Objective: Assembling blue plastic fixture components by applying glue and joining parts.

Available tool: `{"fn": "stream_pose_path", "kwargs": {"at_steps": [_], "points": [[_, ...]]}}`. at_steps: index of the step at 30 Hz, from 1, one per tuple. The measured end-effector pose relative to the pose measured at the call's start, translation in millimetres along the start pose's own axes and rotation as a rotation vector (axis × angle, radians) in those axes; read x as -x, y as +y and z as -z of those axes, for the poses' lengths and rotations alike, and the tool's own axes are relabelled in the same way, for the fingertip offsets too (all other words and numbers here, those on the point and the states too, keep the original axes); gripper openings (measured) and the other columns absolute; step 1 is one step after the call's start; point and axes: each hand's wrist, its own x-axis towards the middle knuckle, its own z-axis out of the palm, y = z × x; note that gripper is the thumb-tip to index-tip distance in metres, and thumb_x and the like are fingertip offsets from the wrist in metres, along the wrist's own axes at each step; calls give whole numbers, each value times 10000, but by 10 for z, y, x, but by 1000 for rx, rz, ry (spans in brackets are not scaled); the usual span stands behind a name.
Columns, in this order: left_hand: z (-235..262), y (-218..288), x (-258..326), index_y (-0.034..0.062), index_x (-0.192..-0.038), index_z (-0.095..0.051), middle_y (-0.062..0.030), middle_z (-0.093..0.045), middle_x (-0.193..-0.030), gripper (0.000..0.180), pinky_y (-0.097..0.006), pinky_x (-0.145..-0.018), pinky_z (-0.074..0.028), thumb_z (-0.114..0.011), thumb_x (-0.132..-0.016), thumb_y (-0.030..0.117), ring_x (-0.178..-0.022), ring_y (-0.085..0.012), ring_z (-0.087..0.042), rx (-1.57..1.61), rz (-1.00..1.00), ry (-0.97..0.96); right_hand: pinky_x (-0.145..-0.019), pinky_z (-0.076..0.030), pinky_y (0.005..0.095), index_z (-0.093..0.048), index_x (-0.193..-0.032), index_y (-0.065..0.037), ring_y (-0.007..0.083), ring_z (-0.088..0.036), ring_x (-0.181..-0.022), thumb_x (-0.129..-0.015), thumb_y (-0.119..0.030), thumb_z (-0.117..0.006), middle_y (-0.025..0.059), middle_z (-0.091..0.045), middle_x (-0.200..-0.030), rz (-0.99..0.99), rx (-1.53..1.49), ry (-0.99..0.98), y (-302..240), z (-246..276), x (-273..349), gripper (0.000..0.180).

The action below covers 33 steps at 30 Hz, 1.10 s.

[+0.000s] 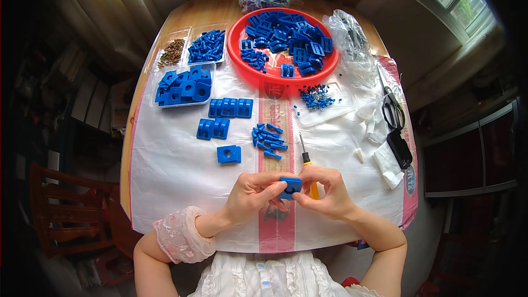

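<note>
Head view: toward five o'clock from centre, our left hand (pixel 258 191) and right hand (pixel 324 190) pinch one blue block (pixel 290 188) between nearly closed fingers and thumbs. It looks light, stiff and smooth, perhaps slippery, so we judge its side edges safest to grip. Beyond it lie a screwdriver (pixel 306 158) at one o'clock, blue pegs (pixel 269 141) at eleven, a red tray (pixel 258 77) at twelve.

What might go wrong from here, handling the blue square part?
1. The blue square part is held up in the fingertips of the left hand and right hand; it could slip.
2. The screwdriver lies close by the right hand, which might knock it.
3. The tiny loose beads could scatter if bumped; a few lie outside the main pile.
</note>
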Motion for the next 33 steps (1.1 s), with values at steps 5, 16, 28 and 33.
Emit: {"fn": "stream_pose_path", "kwargs": {"at_steps": [5, 16, 28, 33], "points": [[3, -17, -4, -46, -1210, -640, -124, -714, -967, 287, -268, -648, -621, -529, -984, 90, -763, -173, -723, 9, -3, 1, -648, -466, 243, -695, -902, -6, 110, -599, -709, -745, -32, -735, 45, -634, -792, -10, -1, -4, -9, 2, 1, 164], [-17, -4, 19, 14, -1213, -666, -89, -715, -980, 278, -204, -602, -575, -561, -993, 148, -723, -138, -720, -31, 4, -10, -604, -427, 262, -704, -860, 2, 113, -561, -671, -819, -69, -711, 49, -642, -751, -9, -18, 14, 10, 2, -2, 83], [-28, -33, 12, 37, -1255, -644, -80, -716, -955, 300, -175, -591, -552, -551, -1005, 175, -719, -127, -722, -33, 17, -26, -551, -418, 250, -701, -799, -5, 102, -553, -616, -812, -62, -719, 46, -642, -711, 16, -4, 85, 4, -19, -14, 61], [-25, -27, 12, 40, -1262, -639, -77, -714, -961, 300, -172, -592, -552, -543, -1009, 169, -727, -127, -723, -33, 23, -37, -567, -428, 253, -701, -800, 3, 109, -568, -624, -792, -42, -716, 54, -649, -705, -6, 24, 89, -15, -9, -8, 48]]}}
